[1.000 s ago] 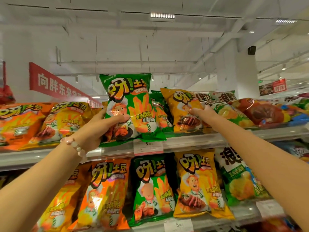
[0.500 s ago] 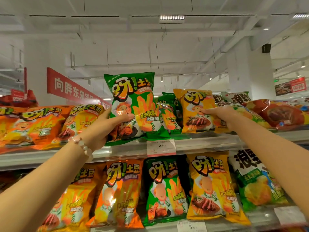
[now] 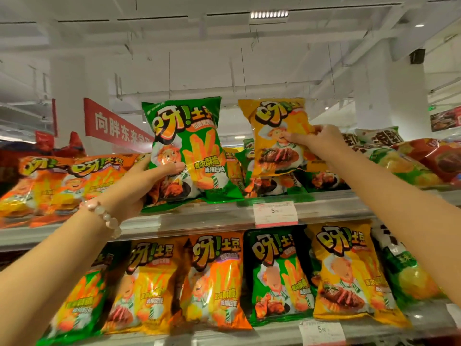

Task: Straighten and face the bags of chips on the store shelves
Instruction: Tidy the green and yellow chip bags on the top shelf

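Single head-mounted wide-angle view, tilted upward, faces the front edge of the top shelf (image 3: 199,218) at close range.

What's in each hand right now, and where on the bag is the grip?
Left hand grips the green chip bag at its lower left edge. Right hand pinches the yellow chip bag at its right edge, mid-height.

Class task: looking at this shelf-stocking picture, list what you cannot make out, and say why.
- Head view: price tag small print, too small and blurred.
- Red banner text, cut short behind the green bag.
- Bags behind the yellow bag, largely covered.
- Left hand fingers, hidden behind the green bag.
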The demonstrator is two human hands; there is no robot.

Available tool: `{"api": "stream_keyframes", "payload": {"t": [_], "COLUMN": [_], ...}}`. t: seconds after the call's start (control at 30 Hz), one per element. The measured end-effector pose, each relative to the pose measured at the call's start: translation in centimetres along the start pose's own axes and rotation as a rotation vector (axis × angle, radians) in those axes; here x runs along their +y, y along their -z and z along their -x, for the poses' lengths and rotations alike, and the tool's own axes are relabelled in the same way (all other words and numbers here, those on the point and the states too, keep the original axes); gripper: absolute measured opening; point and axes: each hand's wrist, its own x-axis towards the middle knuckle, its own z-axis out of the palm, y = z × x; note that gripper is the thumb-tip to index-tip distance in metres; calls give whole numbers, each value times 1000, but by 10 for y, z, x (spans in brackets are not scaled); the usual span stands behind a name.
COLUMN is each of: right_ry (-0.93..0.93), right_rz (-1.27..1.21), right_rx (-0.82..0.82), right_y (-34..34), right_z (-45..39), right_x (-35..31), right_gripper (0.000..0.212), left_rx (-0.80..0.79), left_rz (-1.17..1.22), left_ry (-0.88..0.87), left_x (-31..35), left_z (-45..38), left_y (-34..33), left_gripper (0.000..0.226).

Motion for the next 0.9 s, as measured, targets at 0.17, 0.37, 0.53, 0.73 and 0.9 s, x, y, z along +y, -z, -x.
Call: {"api": "stream_keyframes", "payload": {"t": [0.17,0.37,0.53,0.73,0.9], "right_ry": [59,50,49,11,10], "right_rz": [66,75,120,167,362], "right_rx": [-19,-58,-67,-136,-146], "right_y": [-56,-121,-154,-173,-175], "right_z": [10,22,26,25,25], "right_x": [-16,-21,-22,-14,-9], "right_gripper": [52,99,98,89,81], "left_rx": [43,98,139,144,117], "left_rz": [-52,-79,-76,-76,-76], "left_ry": [-4,-4,-5,15,13], "left_x": [-2,-8,-12,-16,-18], "left_z": [22,44,55,59,59], "left_y": [44,92,126,148,152], "left_gripper": [64,62,60,67,73]}}
